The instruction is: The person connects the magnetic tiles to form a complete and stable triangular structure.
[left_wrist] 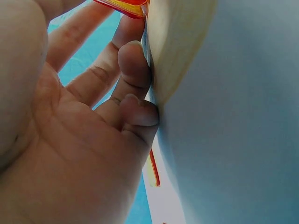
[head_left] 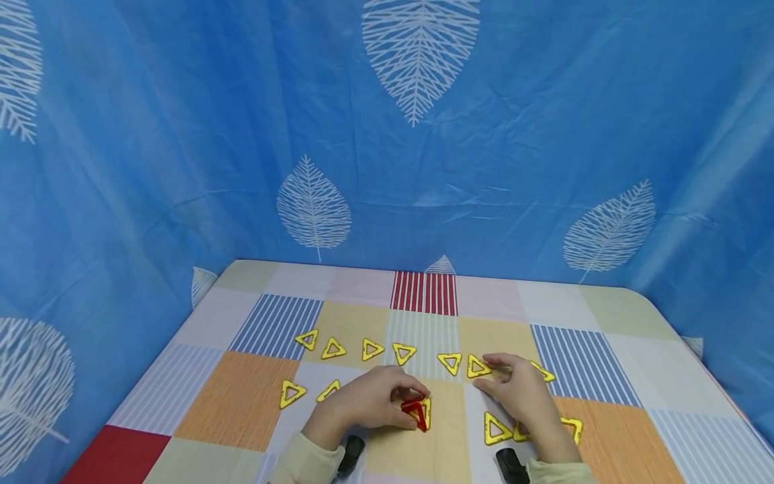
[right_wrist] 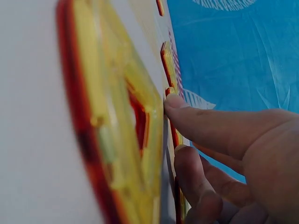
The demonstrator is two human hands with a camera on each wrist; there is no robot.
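Near the middle front of the table, my left hand [head_left: 382,398] pinches a small upright triangle shape of red [head_left: 414,407] and yellow tiles between thumb and fingers. In the left wrist view, the other fingers of that hand [left_wrist: 98,93] curl down against the tabletop, and only a red-and-yellow edge [left_wrist: 128,7] shows at the top. My right hand [head_left: 525,390] has its thumb and a finger at the edges of a flat yellow triangle tile [head_left: 478,367], gripping it at its right side. The right wrist view shows those fingertips [right_wrist: 176,101] low against the table.
Several yellow triangle tiles form a loose row at the back, including one [head_left: 371,349] left of centre. Two more, one of them at front left [head_left: 292,393], lie beside the left hand. Others, such as one tile [head_left: 496,428], lie around the right wrist. A blue curtain [head_left: 484,222] surrounds the patchwork-covered table [head_left: 236,396].
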